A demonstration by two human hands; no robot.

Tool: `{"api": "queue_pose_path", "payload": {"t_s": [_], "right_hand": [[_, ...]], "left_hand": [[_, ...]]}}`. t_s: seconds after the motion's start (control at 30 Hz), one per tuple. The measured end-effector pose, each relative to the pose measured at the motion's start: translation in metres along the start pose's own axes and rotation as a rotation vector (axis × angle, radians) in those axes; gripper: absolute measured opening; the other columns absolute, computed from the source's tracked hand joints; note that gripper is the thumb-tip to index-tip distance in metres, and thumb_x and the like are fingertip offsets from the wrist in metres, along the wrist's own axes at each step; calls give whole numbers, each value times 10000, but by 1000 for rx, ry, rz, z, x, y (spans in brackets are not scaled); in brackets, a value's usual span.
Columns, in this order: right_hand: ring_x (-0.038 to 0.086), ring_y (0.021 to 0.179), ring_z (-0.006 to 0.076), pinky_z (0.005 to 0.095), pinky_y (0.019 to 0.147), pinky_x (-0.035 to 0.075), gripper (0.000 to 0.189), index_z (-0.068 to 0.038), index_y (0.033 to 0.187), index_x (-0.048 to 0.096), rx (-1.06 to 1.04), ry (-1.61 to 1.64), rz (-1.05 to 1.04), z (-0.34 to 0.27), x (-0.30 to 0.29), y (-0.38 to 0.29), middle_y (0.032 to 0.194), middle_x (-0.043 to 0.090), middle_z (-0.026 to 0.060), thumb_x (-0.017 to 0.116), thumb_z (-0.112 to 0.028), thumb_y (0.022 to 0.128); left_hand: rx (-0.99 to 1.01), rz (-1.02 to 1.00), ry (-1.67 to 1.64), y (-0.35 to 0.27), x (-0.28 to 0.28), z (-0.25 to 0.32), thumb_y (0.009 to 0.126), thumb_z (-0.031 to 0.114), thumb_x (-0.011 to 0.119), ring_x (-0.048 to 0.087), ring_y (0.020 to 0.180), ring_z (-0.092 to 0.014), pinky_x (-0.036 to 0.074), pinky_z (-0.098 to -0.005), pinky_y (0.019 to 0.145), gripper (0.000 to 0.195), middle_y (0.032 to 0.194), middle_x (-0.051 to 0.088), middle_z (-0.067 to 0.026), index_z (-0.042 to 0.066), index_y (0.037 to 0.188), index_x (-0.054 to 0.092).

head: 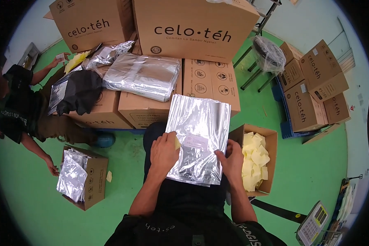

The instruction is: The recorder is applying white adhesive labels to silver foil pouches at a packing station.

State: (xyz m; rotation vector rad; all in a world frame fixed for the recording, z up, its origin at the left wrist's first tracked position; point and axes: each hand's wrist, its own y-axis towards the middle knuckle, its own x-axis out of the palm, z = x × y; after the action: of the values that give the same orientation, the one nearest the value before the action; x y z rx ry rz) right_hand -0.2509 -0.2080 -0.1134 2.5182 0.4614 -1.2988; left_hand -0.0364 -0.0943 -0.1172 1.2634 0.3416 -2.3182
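Note:
A stack of silver foil bags [200, 123] lies across my lap, and its top bag bears a small white printed label [196, 141]. My left hand [164, 152] rests at the stack's left edge with its fingers curled around a small piece of yellow paper [177, 143]. At the right edge, my right hand [232, 158] grips the foil bags, thumb on top and the other fingers partly hidden. Just right of that hand stands an open cardboard box [271, 153] full of loose yellow paper pieces [254, 160].
Ahead, cardboard cartons [147, 107] carry more folded foil bags [141, 73] and a black cloth [81, 90]. A co-worker [18, 104] at left reaches towards a box [95, 181] of foil bags. A covered stool [267, 55], stacked cartons [310, 101] and a scale [312, 224] stand at right.

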Motion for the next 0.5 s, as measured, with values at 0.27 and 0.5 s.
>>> {"api": "queue_pose_path", "payload": {"t_s": [0.27, 0.5], "right_hand": [[587, 622, 118, 268, 589, 456, 120, 14, 912, 620, -39, 250, 210, 10, -20, 7, 706, 649, 74, 695, -73, 876], [446, 611, 14, 176, 530, 338, 109, -48, 977, 503, -4, 944, 8, -49, -41, 5, 786, 564, -32, 603, -90, 967]], "left_hand": [[-62, 144, -480, -4, -12, -7, 806, 141, 721, 627, 868, -320, 500, -414, 760, 355, 1022, 645, -150, 36, 1118, 587], [-134, 8, -1281, 2, -27, -29, 790, 78, 798, 589, 912, -86, 499, -246, 778, 560, 1101, 648, -42, 16, 1285, 545]]}}
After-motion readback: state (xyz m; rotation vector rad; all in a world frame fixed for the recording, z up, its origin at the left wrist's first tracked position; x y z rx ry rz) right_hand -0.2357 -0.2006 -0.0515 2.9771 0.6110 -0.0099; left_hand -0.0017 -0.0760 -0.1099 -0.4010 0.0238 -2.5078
